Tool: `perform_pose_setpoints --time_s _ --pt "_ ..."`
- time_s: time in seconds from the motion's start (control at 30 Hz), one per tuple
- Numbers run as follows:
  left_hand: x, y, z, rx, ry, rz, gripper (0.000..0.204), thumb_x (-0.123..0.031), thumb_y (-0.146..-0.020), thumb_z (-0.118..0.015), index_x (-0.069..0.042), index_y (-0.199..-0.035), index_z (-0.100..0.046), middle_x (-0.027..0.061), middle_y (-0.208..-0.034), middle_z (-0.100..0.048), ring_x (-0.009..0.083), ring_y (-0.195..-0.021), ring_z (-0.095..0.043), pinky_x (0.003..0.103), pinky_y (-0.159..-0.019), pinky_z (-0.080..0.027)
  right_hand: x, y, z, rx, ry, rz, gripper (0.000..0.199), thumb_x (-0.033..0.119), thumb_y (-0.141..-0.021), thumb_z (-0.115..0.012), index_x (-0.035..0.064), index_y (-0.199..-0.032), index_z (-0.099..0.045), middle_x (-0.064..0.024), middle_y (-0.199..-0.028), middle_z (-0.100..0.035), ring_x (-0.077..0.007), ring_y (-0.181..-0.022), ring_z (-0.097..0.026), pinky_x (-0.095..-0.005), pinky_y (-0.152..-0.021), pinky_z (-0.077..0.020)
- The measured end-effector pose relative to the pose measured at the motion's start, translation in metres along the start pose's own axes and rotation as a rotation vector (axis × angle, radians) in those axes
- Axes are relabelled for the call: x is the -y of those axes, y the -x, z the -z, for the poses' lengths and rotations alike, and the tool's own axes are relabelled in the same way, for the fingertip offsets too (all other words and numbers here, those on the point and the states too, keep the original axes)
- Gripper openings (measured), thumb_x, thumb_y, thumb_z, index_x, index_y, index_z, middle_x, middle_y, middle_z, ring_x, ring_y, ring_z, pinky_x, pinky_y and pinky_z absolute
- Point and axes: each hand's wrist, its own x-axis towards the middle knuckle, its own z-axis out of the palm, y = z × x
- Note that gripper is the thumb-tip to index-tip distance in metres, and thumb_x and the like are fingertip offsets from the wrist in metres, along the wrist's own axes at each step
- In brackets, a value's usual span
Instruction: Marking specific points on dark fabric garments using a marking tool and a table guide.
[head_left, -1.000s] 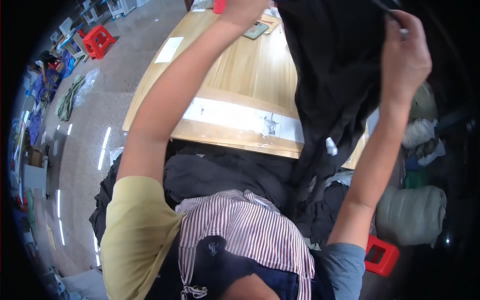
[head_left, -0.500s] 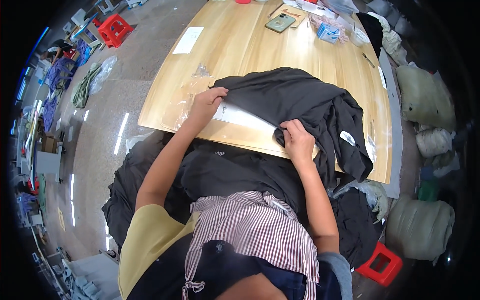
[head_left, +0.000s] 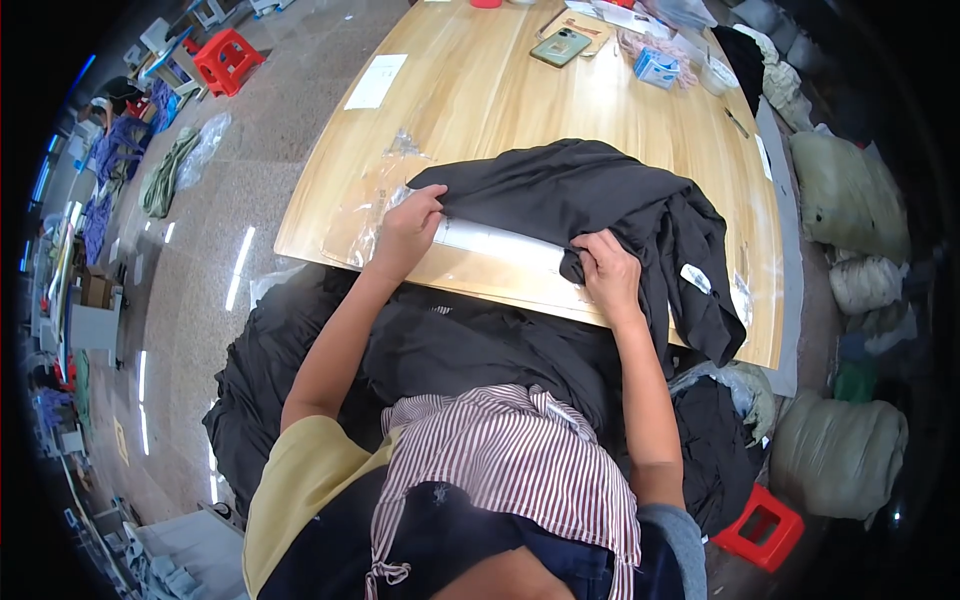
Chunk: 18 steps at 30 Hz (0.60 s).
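Note:
A black garment [head_left: 590, 185] lies bunched over the near part of the wooden table [head_left: 460, 90], its right end hanging toward the table's front edge. My left hand [head_left: 408, 228] pinches its left corner. My right hand [head_left: 610, 270] grips a folded bit of its near edge, so the edge is stretched between both hands. Beneath that edge, a white sheet [head_left: 500, 240] lies flat on the table. A small white label [head_left: 695, 278] shows on the garment's right part. The fingertips of both hands are partly hidden by the cloth.
More black cloth [head_left: 470, 345] is heaped between me and the table. Farther back lie a phone [head_left: 560, 47], a blue box [head_left: 657, 68] and a paper sheet [head_left: 376, 81]. A red stool [head_left: 760, 528] and large bundles [head_left: 840, 455] stand at right; a person [head_left: 115, 95] is at far left.
Both hands have shifted slightly, the left one a little down and the right one a little to the right. The garment's near edge has moved with them, and more of the white sheet shows.

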Motion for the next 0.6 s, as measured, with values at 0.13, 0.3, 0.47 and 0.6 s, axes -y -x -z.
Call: perform_pose_setpoints --time_s 0.13,0.3,0.47,0.6 --pt "0.001 0.006 -0.002 0.066 -0.065 -0.030 0.007 0.005 -0.080 -0.061 0.002 -0.086 -0.060 0.0158 -0.107 -0.067 0.0326 -0.089 -0.065 0.036 -0.075 -0.053 -0.004 0.000 0.000 -0.017 -0.006 0.009 0.017 -0.001 -0.076 -0.064 0.0092 -0.090 -0.066 -0.0061 -0.082 -0.061 -0.0278 -0.072 -0.063 -0.0347 -0.062 -0.0494" --pt "-0.009 -0.008 0.006 0.114 -0.362 -0.191 0.017 0.005 -0.075 -0.060 -0.002 -0.091 -0.063 0.0158 -0.108 -0.066 0.0394 -0.105 -0.059 0.048 -0.091 -0.046 -0.009 -0.001 0.005 -0.015 0.000 0.022 0.017 0.001 -0.076 -0.065 0.0129 -0.088 -0.065 -0.0045 -0.083 -0.061 -0.0279 -0.072 -0.064 -0.0369 -0.060 -0.0497" --pt "-0.089 0.024 -0.052 0.253 -0.180 -0.169 0.022 -0.007 -0.081 -0.061 0.004 -0.100 -0.062 0.0220 -0.112 -0.061 0.0363 -0.109 -0.058 0.045 -0.098 -0.045 -0.010 -0.001 -0.001 -0.013 0.013 0.034 0.016 -0.001 -0.077 -0.062 0.0100 -0.087 -0.066 -0.0049 -0.083 -0.063 -0.0275 -0.073 -0.065 -0.0353 -0.061 -0.0497" --pt "-0.144 0.029 -0.104 0.465 -0.101 -0.145 0.066 -0.039 -0.076 -0.073 0.005 -0.122 -0.055 0.0240 -0.129 -0.052 0.0385 -0.128 -0.045 0.048 -0.108 -0.034 -0.008 -0.005 0.005 0.051 -0.016 -0.114 0.014 0.002 -0.076 -0.062 0.0095 -0.087 -0.068 -0.0066 -0.082 -0.063 -0.0290 -0.074 -0.064 -0.0365 -0.064 -0.0494"
